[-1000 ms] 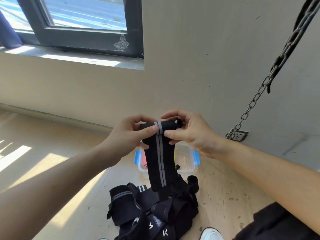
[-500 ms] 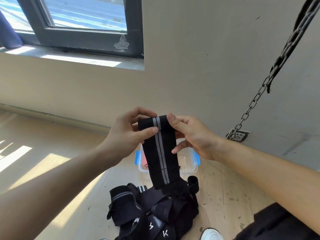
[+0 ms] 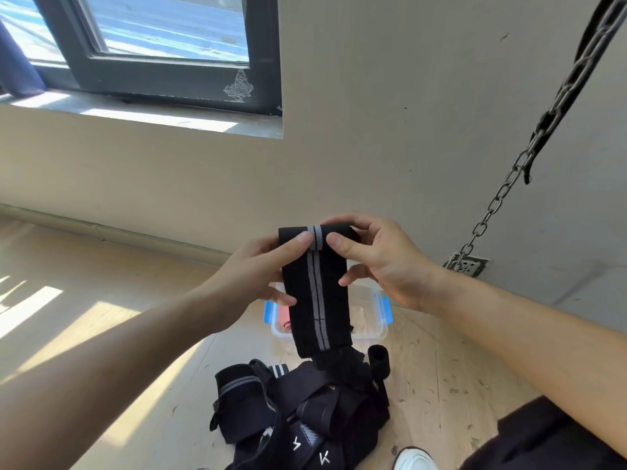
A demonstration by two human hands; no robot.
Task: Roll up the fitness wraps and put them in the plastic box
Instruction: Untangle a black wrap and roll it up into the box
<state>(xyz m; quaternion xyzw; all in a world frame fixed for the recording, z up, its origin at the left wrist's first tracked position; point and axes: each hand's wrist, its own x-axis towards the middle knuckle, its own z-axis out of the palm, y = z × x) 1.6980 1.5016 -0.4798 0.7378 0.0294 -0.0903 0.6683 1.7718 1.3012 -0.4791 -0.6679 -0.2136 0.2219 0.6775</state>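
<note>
Pinching the rolled top of the long black elastic fitness wrap with a grey centre stripe, the left hand and right hand hold it over the clear plastic box with blue clips. Its stretchy woven tail hangs loose; I reckon a slack thumb would let the small roll spring open or wind crooked. A floppy heap of black wraps lies on the pale wooden floor beside the box.
</note>
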